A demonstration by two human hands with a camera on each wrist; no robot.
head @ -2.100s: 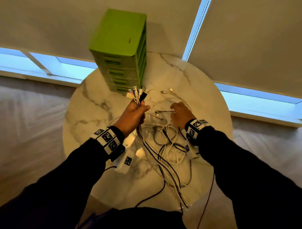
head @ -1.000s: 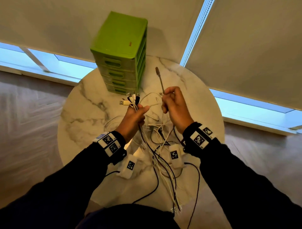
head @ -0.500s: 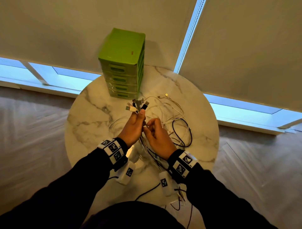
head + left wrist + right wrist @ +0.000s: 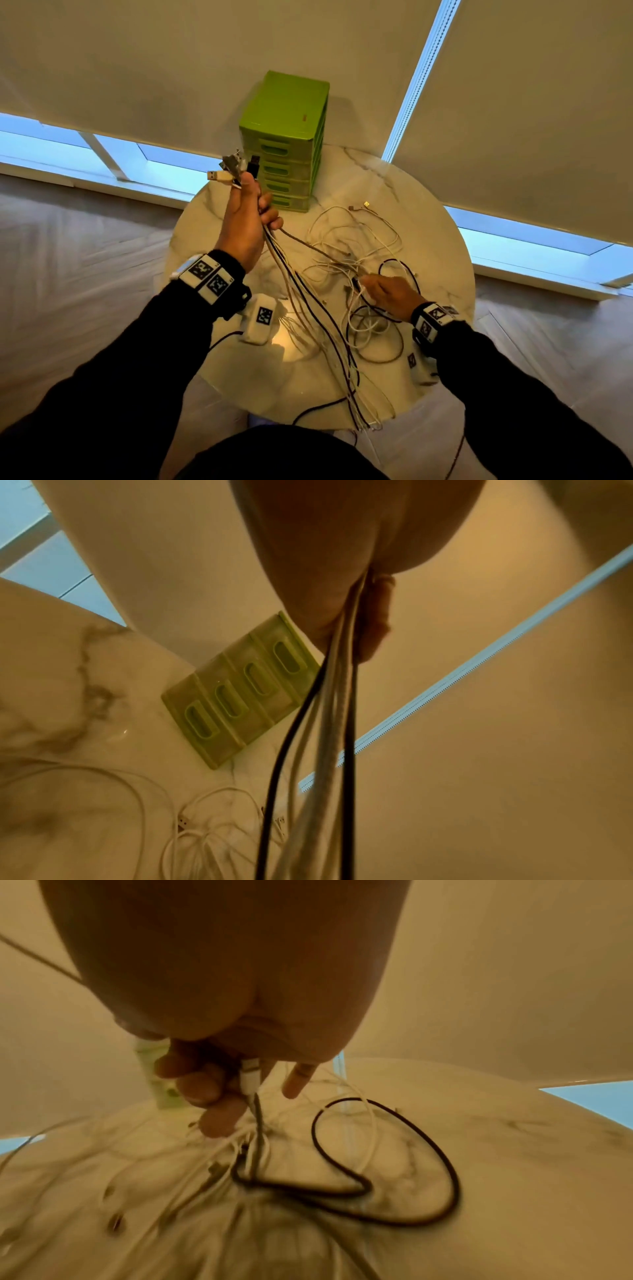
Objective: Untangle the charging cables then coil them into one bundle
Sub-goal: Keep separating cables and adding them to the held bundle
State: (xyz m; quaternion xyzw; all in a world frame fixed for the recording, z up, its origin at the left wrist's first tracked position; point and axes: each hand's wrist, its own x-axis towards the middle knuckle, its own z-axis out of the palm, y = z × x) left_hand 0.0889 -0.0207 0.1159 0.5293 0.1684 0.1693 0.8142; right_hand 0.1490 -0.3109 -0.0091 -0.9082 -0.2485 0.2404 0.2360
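White cables [image 4: 346, 240] (tangled): left hand [image 4: 245, 222] grips, right hand [image 4: 390, 291] pinches.

Head view: the round marble table [image 4: 442, 246] is seen from above, facing forward and down, both forearms included.
Left wrist view: aimed close along the palm toward the green drawer unit [image 4: 240, 693].
Right wrist view: held low over the tabletop.
Shared: table and drawer unit are seen in all three.

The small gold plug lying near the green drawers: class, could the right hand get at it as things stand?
Probably yes, but not freely. The plug lies uncovered on the table, nothing above it. The right hand is already pinching a white connector, so it would likely drop that first.
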